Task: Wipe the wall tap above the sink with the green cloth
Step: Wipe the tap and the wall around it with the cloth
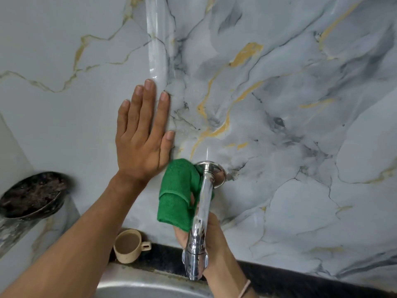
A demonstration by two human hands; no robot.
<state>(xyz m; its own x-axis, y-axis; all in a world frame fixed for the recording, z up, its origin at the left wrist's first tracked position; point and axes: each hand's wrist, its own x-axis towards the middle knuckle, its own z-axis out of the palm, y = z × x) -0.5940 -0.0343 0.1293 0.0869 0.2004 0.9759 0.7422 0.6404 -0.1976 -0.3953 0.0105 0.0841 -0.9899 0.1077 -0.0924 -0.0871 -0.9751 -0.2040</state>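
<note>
A chrome wall tap (200, 220) sticks out of the marbled wall from a round flange (217, 171) and points down toward the sink (150, 289). My right hand (217, 239) reaches up from below, behind the spout, and holds a folded green cloth (177, 194) pressed against the left side of the tap near the flange. My left hand (142, 134) lies flat against the wall, fingers spread, just up and left of the cloth, holding nothing.
A beige cup (129, 246) stands on the dark ledge (300, 278) behind the sink, left of the tap. A round metal vessel (32, 196) with a dark, soiled top sits at the far left. The wall (300, 104) is grey marble with gold veins.
</note>
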